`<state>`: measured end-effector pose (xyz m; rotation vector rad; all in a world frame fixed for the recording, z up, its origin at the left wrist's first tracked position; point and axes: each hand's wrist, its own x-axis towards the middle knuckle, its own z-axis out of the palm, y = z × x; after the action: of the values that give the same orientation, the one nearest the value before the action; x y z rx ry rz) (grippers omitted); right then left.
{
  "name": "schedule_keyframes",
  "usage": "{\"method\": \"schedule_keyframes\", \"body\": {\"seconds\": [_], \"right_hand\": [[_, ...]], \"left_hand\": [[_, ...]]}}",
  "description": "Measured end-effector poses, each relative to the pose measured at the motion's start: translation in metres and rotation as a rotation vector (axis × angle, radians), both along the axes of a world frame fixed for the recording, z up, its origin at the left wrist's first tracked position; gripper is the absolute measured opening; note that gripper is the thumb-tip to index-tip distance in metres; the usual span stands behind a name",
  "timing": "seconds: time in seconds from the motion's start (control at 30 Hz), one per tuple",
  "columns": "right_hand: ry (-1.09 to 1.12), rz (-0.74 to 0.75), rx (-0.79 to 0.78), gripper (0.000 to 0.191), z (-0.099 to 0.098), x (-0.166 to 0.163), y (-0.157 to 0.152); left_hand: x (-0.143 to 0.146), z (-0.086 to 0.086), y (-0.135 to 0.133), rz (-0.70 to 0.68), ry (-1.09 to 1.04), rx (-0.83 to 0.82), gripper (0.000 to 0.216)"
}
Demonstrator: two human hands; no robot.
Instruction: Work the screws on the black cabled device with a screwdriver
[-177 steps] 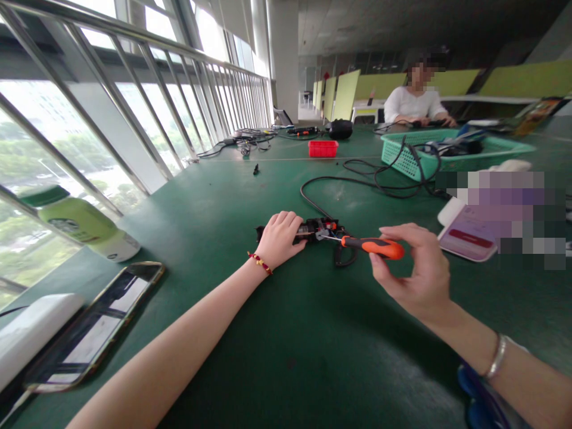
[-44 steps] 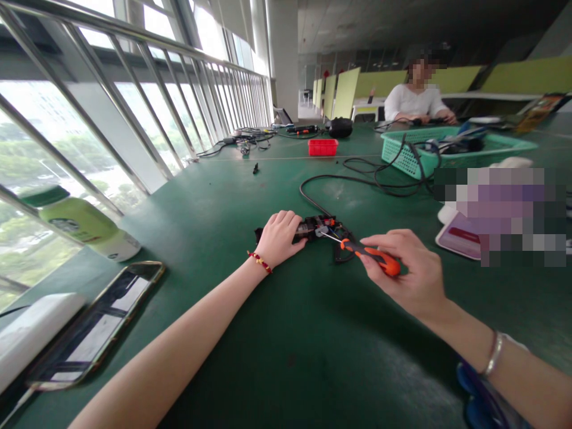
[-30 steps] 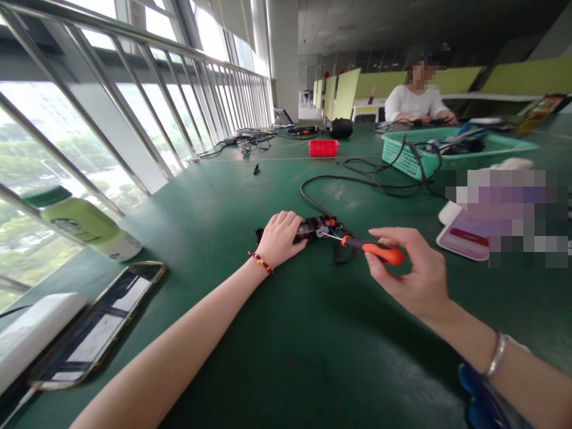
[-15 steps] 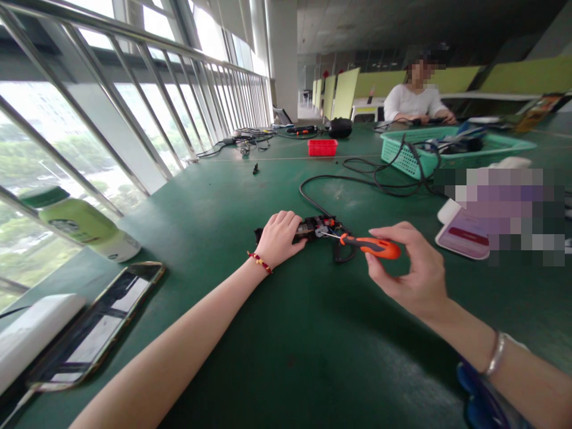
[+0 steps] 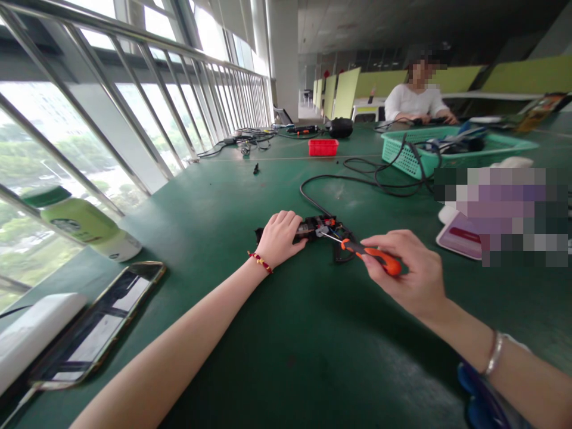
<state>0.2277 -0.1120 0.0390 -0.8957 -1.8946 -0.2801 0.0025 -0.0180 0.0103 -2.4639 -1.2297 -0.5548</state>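
Head view: looking forward and down across a green table.
Left hand: curling palm-down over the left part of a dark device, gripping it against the tabletop; a red-and-gold bracelet is circling the wrist.
Device position: lying mid-table, straight ahead, its right part showing exposed innards (a grey piece and a red-orange bit are standing out, finer detail is blurring).
Right hand: pinching an orange-and-black screwdriver by the handle, between thumb and fingers; a silver bangle is sitting on the wrist.
Screwdriver tip: pointing left at the grey piece, shaft slanting; cannot tell whether it is touching or just hovering beside it.
Black cable: running off the device's far side, looping across the table toward a green basket.
Basket: holding a jumble of dark and blue items, back right.
Red box: sitting left of the basket, well apart from the device.
Small black part: lying nearer and left of the red box.
Left edge: a green-capped bottle, a phone and a white block are sitting near one another.
Right edge: a pink-screened phone is lying partly under a pixelated patch.
Co-worker: sitting across the table, wearing a white top.
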Motion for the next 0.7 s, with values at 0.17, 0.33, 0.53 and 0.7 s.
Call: {"method": "schedule_keyframes", "body": {"seconds": [0.17,0.33,0.53,0.7], "right_hand": [[0.045,0.012,0.025,0.03,0.0004,-0.0004,-0.0002],[-0.024,-0.016,-0.11,0.01,0.0004,-0.0001,-0.0025],[0.029,0.002,-0.067,0.023,0.0011,0.0004,-0.0029],[0.014,-0.014,-0.118,0.019,0.0009,-0.0018,-0.0019]], "left_hand": [[0.0,-0.0008,0.0004,-0.002,-0.001,0.004,0.025],[0.0004,-0.0009,0.0008,0.003,-0.003,-0.006,0.025],[0.0,-0.0008,0.0011,-0.001,-0.004,-0.005,0.025],[-0.0004,-0.0008,0.0009,-0.001,-0.005,-0.004,0.026]]}}
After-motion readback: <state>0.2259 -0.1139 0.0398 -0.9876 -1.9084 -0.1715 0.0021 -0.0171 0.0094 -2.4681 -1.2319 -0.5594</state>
